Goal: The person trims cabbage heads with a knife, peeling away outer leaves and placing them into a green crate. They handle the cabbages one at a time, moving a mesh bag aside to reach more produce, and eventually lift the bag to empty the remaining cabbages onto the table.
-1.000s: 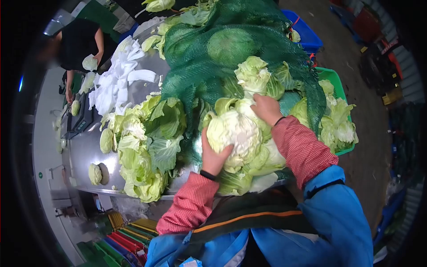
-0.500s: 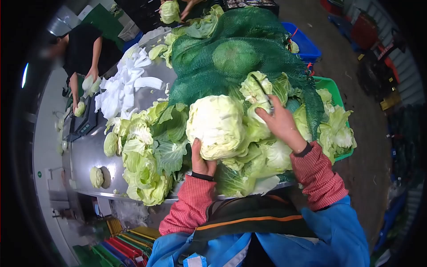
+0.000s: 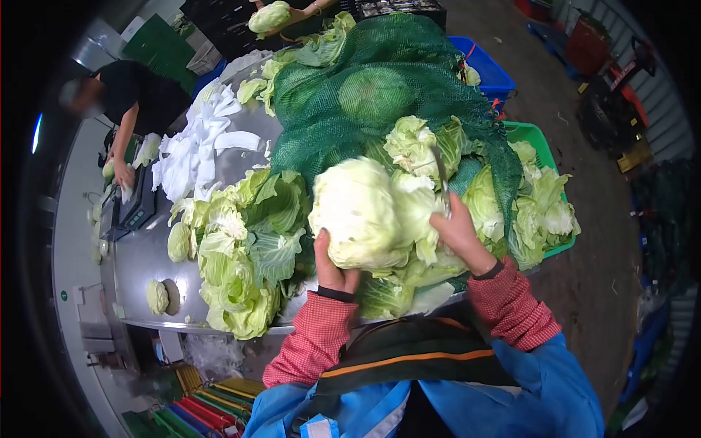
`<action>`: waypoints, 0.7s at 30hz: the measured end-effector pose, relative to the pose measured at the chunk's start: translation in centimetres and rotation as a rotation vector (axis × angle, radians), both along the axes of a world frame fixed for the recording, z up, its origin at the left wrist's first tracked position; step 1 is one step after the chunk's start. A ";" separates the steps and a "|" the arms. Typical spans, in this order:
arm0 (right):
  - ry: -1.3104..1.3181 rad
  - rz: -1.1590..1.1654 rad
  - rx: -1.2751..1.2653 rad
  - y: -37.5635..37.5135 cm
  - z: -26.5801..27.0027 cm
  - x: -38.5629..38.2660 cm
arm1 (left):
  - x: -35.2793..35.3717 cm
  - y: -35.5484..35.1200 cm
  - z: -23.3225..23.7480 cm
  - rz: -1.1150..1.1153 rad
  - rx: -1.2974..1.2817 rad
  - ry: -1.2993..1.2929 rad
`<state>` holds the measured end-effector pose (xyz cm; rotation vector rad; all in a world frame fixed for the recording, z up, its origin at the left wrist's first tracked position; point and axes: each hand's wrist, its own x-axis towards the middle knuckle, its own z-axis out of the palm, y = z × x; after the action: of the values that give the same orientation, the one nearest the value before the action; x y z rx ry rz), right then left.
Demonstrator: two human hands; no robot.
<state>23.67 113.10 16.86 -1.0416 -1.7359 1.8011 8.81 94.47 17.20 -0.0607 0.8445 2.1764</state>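
Observation:
A pale, trimmed-looking cabbage (image 3: 354, 215) rests against my left hand (image 3: 334, 266), whose fingers curl under its lower left side with the thumb on the front. My right hand (image 3: 462, 237) is closed around a knife (image 3: 440, 169), its blade pointing up and away from me. The same hand's thumb is at the edge of a loose outer leaf (image 3: 416, 212) on the cabbage's right side. Behind lies a green mesh sack (image 3: 307, 142) with a whole cabbage showing through. Loose leaves (image 3: 409, 150) are heaped around the cabbage.
Leaves pile at left (image 3: 230, 270) on the metal table (image 3: 142, 274), near white foam netting (image 3: 193, 157). A green crate (image 3: 544, 142) of leaves and a blue crate (image 3: 485, 69) stand right. One co-worker (image 3: 128, 95) is beside a scale (image 3: 135, 208); another person's hand (image 3: 296, 16) holds a cabbage.
My right hand has moved down and slightly left with the knife, and the leaf at the cabbage's right side is pulled outward. The co-worker at left has leaned and shifted their hands.

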 end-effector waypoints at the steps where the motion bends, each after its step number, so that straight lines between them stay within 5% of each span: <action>1: -0.141 0.023 -0.021 -0.5 -1.0 0.6 | 0.1 0.3 0.4 -0.002 0.068 -0.090; 4: -0.375 0.132 0.592 -0.3 -1.8 0.3 | -1.0 1.0 0.8 -0.041 0.097 0.014; 5: -0.485 0.145 0.515 0.3 1.0 0.4 | -1.0 1.2 0.9 -0.051 0.083 0.069; 8: -0.016 0.149 0.250 0.9 4.5 -0.5 | 0.7 1.2 0.9 -0.085 0.036 0.170; 11: 0.315 0.249 -0.269 1.6 3.6 -1.5 | 2.3 1.4 2.2 -0.199 0.053 0.333; 12: 0.481 0.234 -0.497 2.3 2.6 -1.6 | 1.9 0.8 4.5 -0.212 -0.162 0.368; 14: 0.528 0.345 -0.604 3.6 3.5 -0.6 | -2.8 -1.5 4.0 -0.456 -0.134 0.623; 16: 0.609 0.420 -0.784 5.3 1.2 -0.6 | -5.4 -1.7 5.3 -0.290 -0.487 0.768; 18: 0.468 0.551 -0.706 5.9 0.7 -2.0 | -5.9 0.6 7.2 -0.306 -0.499 0.743; 20: 0.234 0.612 -0.526 5.1 1.8 -3.6 | -6.9 2.5 5.5 -0.583 -0.342 0.679; 21: 0.249 0.548 -0.661 4.2 2.9 -4.2 | -7.0 2.8 4.2 -0.718 -0.261 0.636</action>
<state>19.46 117.35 19.75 -0.5201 -1.3726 2.8309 1.84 97.24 21.39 0.7283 1.2571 1.3912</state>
